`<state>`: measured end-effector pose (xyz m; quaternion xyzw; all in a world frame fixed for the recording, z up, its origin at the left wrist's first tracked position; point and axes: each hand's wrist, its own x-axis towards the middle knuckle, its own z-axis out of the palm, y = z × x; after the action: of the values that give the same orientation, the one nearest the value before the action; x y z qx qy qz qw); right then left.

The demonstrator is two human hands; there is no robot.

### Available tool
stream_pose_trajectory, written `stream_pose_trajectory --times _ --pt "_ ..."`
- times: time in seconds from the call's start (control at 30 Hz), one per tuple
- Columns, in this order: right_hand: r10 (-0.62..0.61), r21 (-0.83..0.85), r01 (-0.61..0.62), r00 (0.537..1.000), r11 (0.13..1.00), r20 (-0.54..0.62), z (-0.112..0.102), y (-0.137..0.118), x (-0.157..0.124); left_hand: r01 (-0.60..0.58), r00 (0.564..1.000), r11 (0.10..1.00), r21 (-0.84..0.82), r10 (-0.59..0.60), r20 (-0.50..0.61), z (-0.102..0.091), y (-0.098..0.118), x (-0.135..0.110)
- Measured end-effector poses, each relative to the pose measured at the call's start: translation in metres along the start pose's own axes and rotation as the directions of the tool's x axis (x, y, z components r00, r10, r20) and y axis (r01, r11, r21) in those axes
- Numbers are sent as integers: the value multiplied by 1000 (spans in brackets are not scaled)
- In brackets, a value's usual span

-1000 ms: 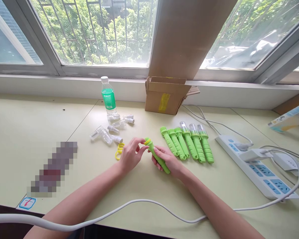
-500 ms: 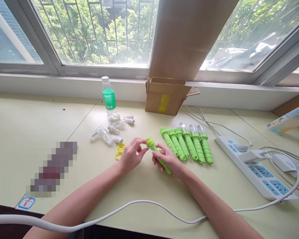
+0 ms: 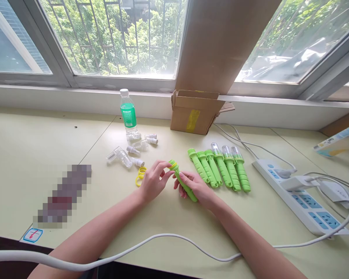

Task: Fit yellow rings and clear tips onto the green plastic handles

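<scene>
A green flashlight handle [image 3: 189,192] lies slanted in my right hand [image 3: 198,186], its ribbed top pointing up and to the left. My right fingers and thumb are closed round its middle. At that top sits a yellow ring [image 3: 173,167] around the neck, and my left hand [image 3: 153,181] pinches it between thumb and fingertips. Loose yellow rings [image 3: 139,179] lie on the table just left of my left hand. To the right, several more green handles [image 3: 202,166] lie in a row, some with clear caps [image 3: 225,151] on.
Clear plastic caps [image 3: 123,158] and small white-ended parts [image 3: 137,162] lie behind my left hand, near a water bottle [image 3: 128,114]. A cardboard box [image 3: 196,116] stands at the back. A power strip [image 3: 302,201] is at right; a white cable [image 3: 151,242] crosses in front.
The green handle has shifted slightly to the left and turned a little in my right hand. My left fingers remain at its yellow ring.
</scene>
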<state>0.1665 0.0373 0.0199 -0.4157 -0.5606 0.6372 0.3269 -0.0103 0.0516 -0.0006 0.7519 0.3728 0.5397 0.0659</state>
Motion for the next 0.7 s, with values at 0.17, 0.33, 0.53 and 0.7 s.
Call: stream_pose_trajectory --times 0.17,0.33,0.53,0.7 --pt "41 -59 -43 998 997 -40 0 5 1 18 1000 1000 19 -18 -15 1 0 1" --pt "19 -76 -24 997 997 -71 0 6 1 46 998 999 -5 -46 40 1 -1 0" --pt "9 -89 -17 996 996 -88 -3 9 1 56 997 998 -10 -55 58 0 -1 0" --pt "14 -71 -19 997 997 -77 -3 6 1 58 998 998 -8 -58 38 -1 0 2"
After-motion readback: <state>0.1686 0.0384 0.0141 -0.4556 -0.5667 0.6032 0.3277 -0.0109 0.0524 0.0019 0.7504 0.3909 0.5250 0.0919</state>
